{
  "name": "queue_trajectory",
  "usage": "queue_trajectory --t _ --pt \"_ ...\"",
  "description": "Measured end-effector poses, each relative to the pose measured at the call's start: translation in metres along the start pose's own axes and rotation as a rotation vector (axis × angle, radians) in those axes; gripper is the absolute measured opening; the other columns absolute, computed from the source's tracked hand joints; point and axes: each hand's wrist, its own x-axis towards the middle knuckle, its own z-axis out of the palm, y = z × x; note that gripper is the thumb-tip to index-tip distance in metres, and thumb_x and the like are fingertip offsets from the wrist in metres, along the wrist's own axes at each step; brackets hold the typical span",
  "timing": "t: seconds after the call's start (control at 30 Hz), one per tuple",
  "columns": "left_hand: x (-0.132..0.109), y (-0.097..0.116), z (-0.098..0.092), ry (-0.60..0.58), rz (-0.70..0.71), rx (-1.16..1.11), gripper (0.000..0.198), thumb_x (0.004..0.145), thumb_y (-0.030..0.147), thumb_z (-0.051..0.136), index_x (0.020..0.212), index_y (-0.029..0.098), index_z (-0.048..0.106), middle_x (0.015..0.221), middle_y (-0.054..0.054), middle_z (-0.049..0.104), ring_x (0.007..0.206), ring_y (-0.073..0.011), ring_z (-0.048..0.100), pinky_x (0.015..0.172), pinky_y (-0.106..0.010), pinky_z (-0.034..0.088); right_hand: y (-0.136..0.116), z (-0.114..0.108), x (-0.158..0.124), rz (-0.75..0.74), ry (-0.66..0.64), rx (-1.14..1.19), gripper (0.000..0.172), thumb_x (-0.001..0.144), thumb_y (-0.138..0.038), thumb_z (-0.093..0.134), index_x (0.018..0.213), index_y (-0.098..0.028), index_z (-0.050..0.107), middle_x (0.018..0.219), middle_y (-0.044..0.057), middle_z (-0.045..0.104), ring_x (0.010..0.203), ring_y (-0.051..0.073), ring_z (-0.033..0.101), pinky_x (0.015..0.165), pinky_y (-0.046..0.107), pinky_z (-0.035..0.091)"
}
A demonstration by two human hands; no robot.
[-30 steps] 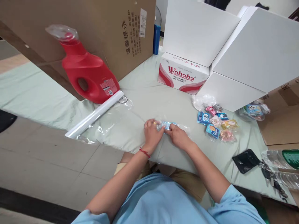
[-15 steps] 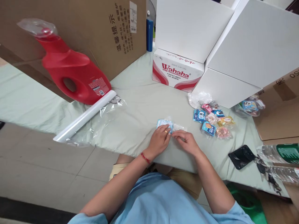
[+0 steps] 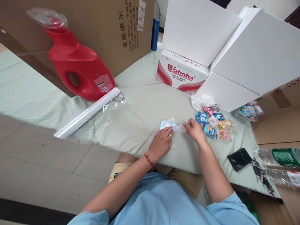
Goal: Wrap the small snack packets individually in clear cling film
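My left hand (image 3: pixel 161 141) lies flat, fingers stretched out, over the lower edge of a light blue packet (image 3: pixel 165 124) on the table. From that packet's right side runs a crinkled clear plastic bag (image 3: pixel 180 127). Its far end is pinched between the thumb and fingers of my right hand (image 3: pixel 195 129). Just beyond the right hand sits a cluster of small wrapped snacks, among them a blue snack packet (image 3: pixel 209 130), a yellow one (image 3: pixel 225 124) and a pink one (image 3: pixel 223 135). Print on the light blue packet is too small to read.
A red jug (image 3: pixel 79 65) and a roll of clear film (image 3: pixel 87 113) are on the left. Behind stand a Wahaha carton (image 3: pixel 181 73) and white boxes (image 3: pixel 248 53). To the right lie a black phone-like object (image 3: pixel 239 159), keys (image 3: pixel 260 174) and plastic bottles (image 3: pixel 281 157).
My right hand has moved right and slightly up, drawing the clear plastic bag out from the light blue packet. My left hand stays over the packet. The whole view has shifted a little.
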Motion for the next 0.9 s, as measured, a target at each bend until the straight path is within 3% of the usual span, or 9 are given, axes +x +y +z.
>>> queue_trajectory --t 0.13,0.23,0.33,0.5,0.6,0.73,0.83,0.9 --pt "-0.002 0.002 0.0 -0.011 0.028 0.036 0.041 0.103 0.016 0.049 0.141 0.014 0.064 0.154 -0.014 0.062 0.144 -0.027 0.054 0.121 -0.045 0.042 -0.065 0.02 0.018 -0.081 -0.061 -0.21 0.014 0.098 -0.033 0.057 0.099 -0.021 0.064 0.088 0.004 0.072 0.082 0.02 0.067 0.073 0.028 0.044" --pt "-0.005 -0.001 0.003 -0.03 0.027 0.014 0.032 0.102 0.015 0.049 0.125 0.013 0.071 0.131 -0.017 0.073 0.133 -0.0298 0.061 0.117 -0.049 0.046 -0.107 0.05 0.019 -0.131 -0.255 -0.484 0.021 0.102 -0.021 0.051 0.118 -0.018 0.065 0.113 0.014 0.074 0.099 0.025 0.071 0.081 0.032 0.048" --pt "-0.011 -0.006 0.005 0.004 0.002 -0.081 0.03 0.099 0.012 0.05 0.119 0.012 0.072 0.121 -0.018 0.075 0.125 -0.0321 0.065 0.112 -0.052 0.051 -0.128 0.071 0.013 -0.139 -0.346 -0.58 0.029 0.105 -0.027 0.051 0.129 -0.015 0.061 0.127 0.019 0.069 0.106 0.028 0.072 0.085 0.035 0.052" --pt "-0.029 -0.004 -0.005 0.123 0.04 -0.185 0.032 0.093 0.008 0.051 0.117 0.013 0.073 0.12 -0.017 0.074 0.124 -0.0337 0.064 0.111 -0.058 0.052 -0.123 0.073 0.005 -0.176 -0.361 -0.521 0.059 0.097 -0.06 0.066 0.132 -0.013 0.058 0.131 0.021 0.064 0.115 0.033 0.068 0.092 0.041 0.054" --pt "-0.049 -0.005 -0.014 0.146 0.047 -0.18 0.025 0.094 0.008 0.052 0.105 0.015 0.074 0.12 -0.015 0.074 0.128 -0.0328 0.062 0.114 -0.059 0.051 -0.11 0.07 -0.001 -0.236 -0.327 -0.463 0.057 0.091 -0.053 0.078 0.128 -0.014 0.059 0.13 0.019 0.062 0.114 0.031 0.066 0.095 0.041 0.053" --pt "-0.07 -0.016 -0.018 0.188 0.012 -0.198 0.027 0.095 0.006 0.051 0.105 0.018 0.073 0.12 -0.013 0.075 0.133 -0.0313 0.059 0.109 -0.054 0.057 -0.095 0.071 -0.014 -0.282 -0.242 -0.373 0.037 0.095 -0.033 0.074 0.125 -0.016 0.06 0.127 0.015 0.059 0.115 0.027 0.062 0.099 0.042 0.05" --pt "-0.073 -0.021 -0.017 0.211 0.02 -0.181 0.027 0.095 0.005 0.051 0.105 0.018 0.072 0.117 -0.012 0.075 0.129 -0.0296 0.062 0.108 -0.05 0.059 -0.09 0.073 -0.026 -0.319 -0.18 -0.382 0.027 0.098 -0.02 0.065 0.124 -0.016 0.061 0.126 0.015 0.059 0.12 0.027 0.057 0.102 0.042 0.049" --pt "-0.072 -0.02 -0.015 0.213 0.024 -0.149 0.026 0.094 0.005 0.052 0.106 0.018 0.072 0.117 -0.013 0.075 0.125 -0.0294 0.064 0.108 -0.05 0.059 -0.088 0.074 -0.032 -0.334 -0.163 -0.407 0.029 0.098 -0.024 0.067 0.125 -0.015 0.062 0.128 0.016 0.058 0.123 0.029 0.055 0.103 0.042 0.049"
